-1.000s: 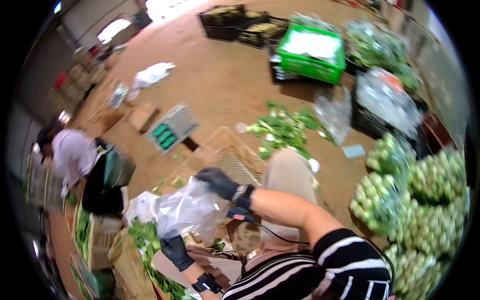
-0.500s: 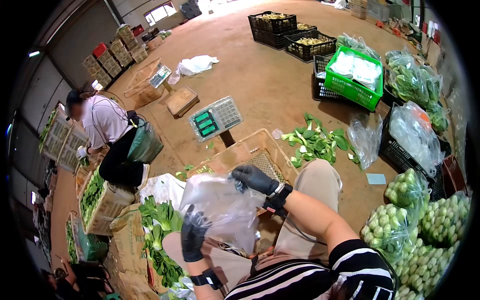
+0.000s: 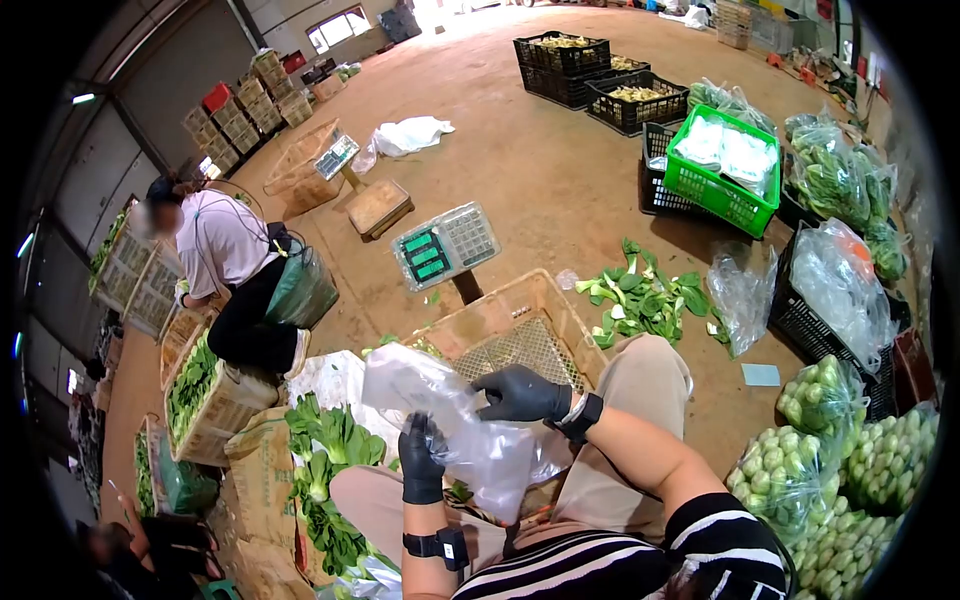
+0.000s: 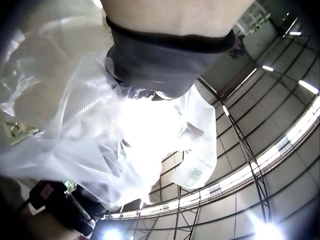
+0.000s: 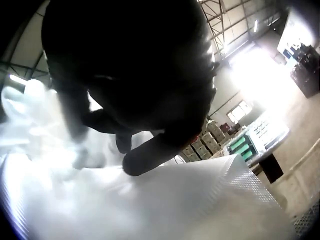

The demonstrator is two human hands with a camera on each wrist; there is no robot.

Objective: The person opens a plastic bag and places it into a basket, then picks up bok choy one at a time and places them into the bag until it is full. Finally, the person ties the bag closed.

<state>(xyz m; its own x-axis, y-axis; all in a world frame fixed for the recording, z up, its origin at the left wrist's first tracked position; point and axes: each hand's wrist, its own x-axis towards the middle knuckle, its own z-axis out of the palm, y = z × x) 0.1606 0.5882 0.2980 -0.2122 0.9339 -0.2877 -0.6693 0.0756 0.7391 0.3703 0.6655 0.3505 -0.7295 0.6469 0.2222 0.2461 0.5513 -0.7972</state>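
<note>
A clear plastic bag (image 3: 490, 455) spreads between my two black-gloved hands, over my lap. My left hand (image 3: 422, 462) grips its left side, fingers bunched in the film; in the left wrist view crumpled plastic (image 4: 75, 125) hides those fingers. With curled fingers, my right hand (image 3: 522, 395) holds the bag's upper right part. The right wrist view has that dark glove (image 5: 130, 100) over the pale film (image 5: 150, 200), thumb and fingertips at its edge. Left of my knee lie leafy bok choy (image 3: 335, 460). Ahead of the bag stands a tan plastic crate (image 3: 570, 320).
A scale display (image 3: 445, 245) rises behind the crate. Loose greens (image 3: 655, 300) lie on the floor. To my right are bagged vegetables (image 3: 785, 470), a black crate of plastic bags (image 3: 810, 310) and a green crate (image 3: 720, 195). Another person (image 3: 230, 245) sits at left by vegetable crates (image 3: 240, 410).
The head view has swung and steadied, so the surroundings sit differently in it. Both hands have drawn closer together, and the bag, spread wide half a second ago, is narrower and more gathered.
</note>
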